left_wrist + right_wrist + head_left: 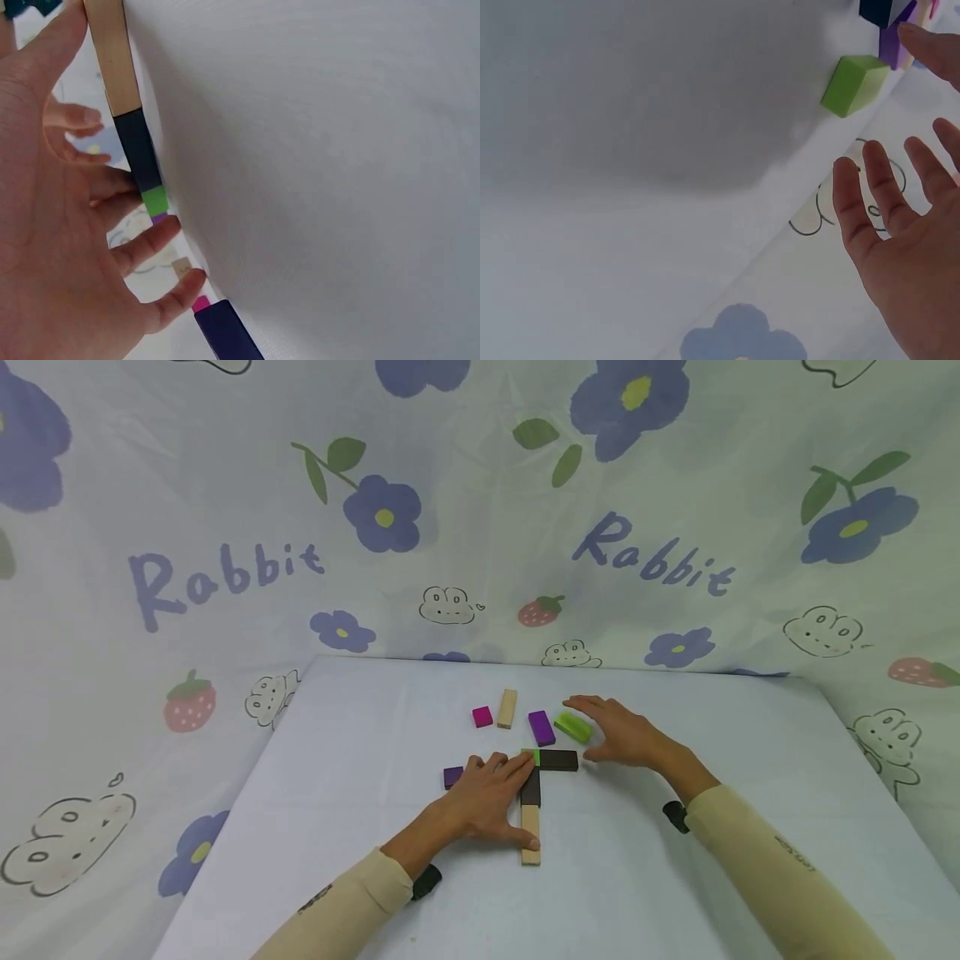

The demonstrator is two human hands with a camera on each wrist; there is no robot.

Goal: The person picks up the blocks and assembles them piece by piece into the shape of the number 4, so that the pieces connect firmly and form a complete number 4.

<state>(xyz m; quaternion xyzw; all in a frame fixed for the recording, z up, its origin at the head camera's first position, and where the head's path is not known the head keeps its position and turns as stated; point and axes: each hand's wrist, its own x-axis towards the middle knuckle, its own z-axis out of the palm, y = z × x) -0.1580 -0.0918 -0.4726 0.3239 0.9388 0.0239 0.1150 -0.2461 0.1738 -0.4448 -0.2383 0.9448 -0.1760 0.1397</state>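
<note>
My left hand spans a straight row of blocks. Its thumb touches the plain wooden block at the near end, and its index finger reaches the small green block at the far end. Between those two lies a dark block. A second dark block extends rightward from the green one, making a corner. My right hand hovers with spread fingers and nothing in it, its thumb near that dark block's right end. Just left of its fingers is a lime green block.
Behind the corner lie a purple block, a wooden block and a pink block. A dark purple block sits left of my left fingers. The white table ends at a patterned curtain.
</note>
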